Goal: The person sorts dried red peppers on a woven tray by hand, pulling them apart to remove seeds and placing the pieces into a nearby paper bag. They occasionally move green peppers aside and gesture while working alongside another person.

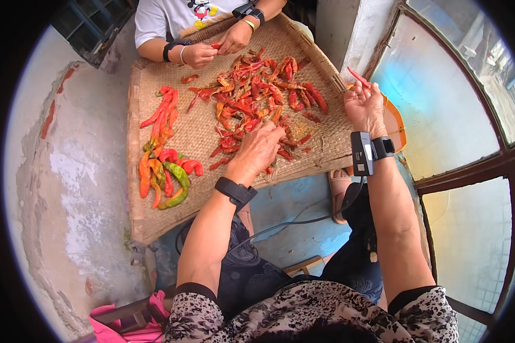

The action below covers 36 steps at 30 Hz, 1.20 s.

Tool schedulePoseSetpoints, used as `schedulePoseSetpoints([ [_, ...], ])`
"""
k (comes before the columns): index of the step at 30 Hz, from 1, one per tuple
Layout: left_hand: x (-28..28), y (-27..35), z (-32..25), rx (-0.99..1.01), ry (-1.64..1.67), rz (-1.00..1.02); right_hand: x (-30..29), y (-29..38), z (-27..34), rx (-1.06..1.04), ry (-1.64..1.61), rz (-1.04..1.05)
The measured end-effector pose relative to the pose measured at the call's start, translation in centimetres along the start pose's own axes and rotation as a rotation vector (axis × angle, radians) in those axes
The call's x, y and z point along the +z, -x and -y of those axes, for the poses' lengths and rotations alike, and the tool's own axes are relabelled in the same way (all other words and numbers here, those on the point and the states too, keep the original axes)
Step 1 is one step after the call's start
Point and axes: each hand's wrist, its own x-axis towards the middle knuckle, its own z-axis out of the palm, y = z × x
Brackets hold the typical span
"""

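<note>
A pile of dried red chili peppers (249,94) lies on a woven bamboo tray (201,107). My left hand (259,145) is at the near edge of the pile, fingers bent down onto the chilies; whether it grips one is hidden. Past the tray's right rim, my right hand (365,103) is raised palm up, holding a red chili pepper (357,76) between thumb and fingers. Fresher red, orange and green peppers (165,141) form a separate group on the tray's left side. Yellow seeds (304,127) are scattered right of the pile.
Across the tray, another person's hands (216,49) hold a piece of red chili. An orange-rimmed container (397,124) stands beyond my right wrist. A plastered wall (81,171) is at left, framed glass panes (446,94) at right. A cable (292,223) hangs below the tray.
</note>
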Motion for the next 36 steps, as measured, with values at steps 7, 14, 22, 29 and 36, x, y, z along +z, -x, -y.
schedulePoseSetpoints([
  [7,-1.4,-0.9,2.9,-0.180,-0.016,-0.265,0.9,1.9,-1.0,0.275,0.307,0.338],
  [14,-1.2,-0.8,3.9,-0.325,-0.197,-0.094,1.5,5.4,-3.6,0.172,0.975,0.610],
  [22,-1.5,-1.5,4.9,-0.503,-0.164,0.001,0.8,5.9,-4.1,-0.111,1.450,0.834],
  [29,-2.8,-1.1,5.5,-0.453,0.376,-0.209,0.9,5.6,-6.3,-0.153,1.487,0.875],
  [36,-4.4,-0.9,2.4,-0.418,0.945,-0.058,0.9,6.3,-9.2,-0.099,1.416,0.845],
])
